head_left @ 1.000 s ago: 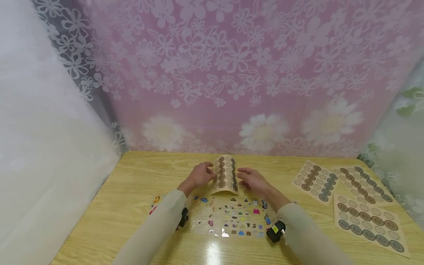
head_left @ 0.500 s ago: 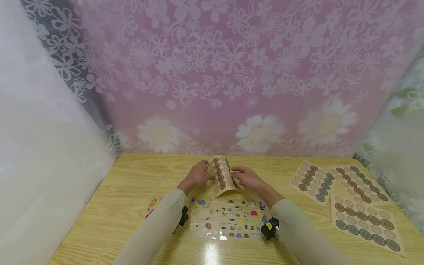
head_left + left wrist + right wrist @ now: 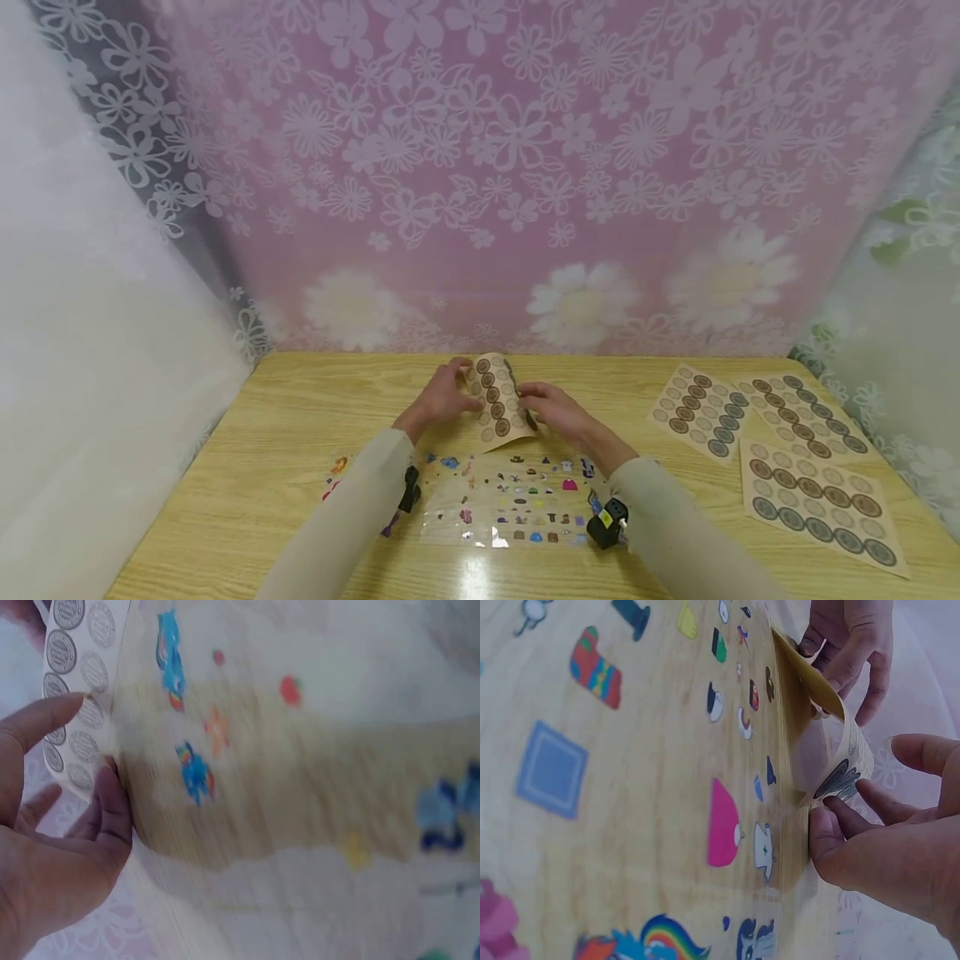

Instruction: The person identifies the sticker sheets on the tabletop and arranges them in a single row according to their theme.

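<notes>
Between the hands is a kraft-paper sheet of round stickers (image 3: 497, 402), bowed upward in the middle. Its rows carry dark and pale circular prints. My left hand (image 3: 442, 398) grips the left edge; in the left wrist view one fingertip lies on the printed face and another is at the edge. At the opposite edge, my right hand (image 3: 558, 411) holds the sheet between thumb and fingers, as the right wrist view shows. The sheet's raised underside (image 3: 815, 681) shows there as plain brown. Just in front lies a clear sheet of small cartoon stickers (image 3: 517, 504).
On the right side of the wooden table (image 3: 262, 475) lie three more sticker sheets: one tilted (image 3: 699, 412), one behind it (image 3: 806, 417), and one nearer the front (image 3: 825, 504). A pink floral curtain (image 3: 480, 183) hangs along the back edge.
The held sheet has turned slightly, its near end swinging right, and its right edge has curled further over. Both hands stay at its edges. The whole view has shifted a little.
</notes>
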Demonstrator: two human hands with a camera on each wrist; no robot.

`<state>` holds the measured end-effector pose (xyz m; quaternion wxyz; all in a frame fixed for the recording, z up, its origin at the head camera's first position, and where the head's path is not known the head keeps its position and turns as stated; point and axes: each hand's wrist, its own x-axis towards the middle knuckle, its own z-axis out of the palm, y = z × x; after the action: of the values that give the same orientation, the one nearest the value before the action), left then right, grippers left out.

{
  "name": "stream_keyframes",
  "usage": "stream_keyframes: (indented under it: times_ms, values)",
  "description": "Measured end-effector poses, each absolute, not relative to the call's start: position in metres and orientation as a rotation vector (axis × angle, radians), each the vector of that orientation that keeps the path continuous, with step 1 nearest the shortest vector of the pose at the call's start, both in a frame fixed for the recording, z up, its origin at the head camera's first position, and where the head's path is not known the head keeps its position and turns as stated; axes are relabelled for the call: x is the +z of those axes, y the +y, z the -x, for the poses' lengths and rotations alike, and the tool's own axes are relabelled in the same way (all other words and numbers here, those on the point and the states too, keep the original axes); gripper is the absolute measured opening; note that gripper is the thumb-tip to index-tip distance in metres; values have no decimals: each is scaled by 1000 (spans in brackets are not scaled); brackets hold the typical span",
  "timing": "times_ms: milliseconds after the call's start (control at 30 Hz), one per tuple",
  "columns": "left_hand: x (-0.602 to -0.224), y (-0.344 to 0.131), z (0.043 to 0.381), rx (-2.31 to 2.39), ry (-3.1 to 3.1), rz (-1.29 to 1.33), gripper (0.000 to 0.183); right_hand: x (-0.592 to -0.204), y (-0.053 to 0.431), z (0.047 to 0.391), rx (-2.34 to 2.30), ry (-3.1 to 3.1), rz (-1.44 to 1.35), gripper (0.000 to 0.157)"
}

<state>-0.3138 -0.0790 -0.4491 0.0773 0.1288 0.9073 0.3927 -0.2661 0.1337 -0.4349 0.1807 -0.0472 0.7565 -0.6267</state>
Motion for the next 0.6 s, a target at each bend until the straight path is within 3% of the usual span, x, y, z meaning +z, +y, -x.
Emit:
stream_keyframes:
  times_ms: [600]
  values:
    - [-453, -95, 321, 1430, 2426, -431, 32, -439, 140, 266, -1729, 2100, 247, 42]
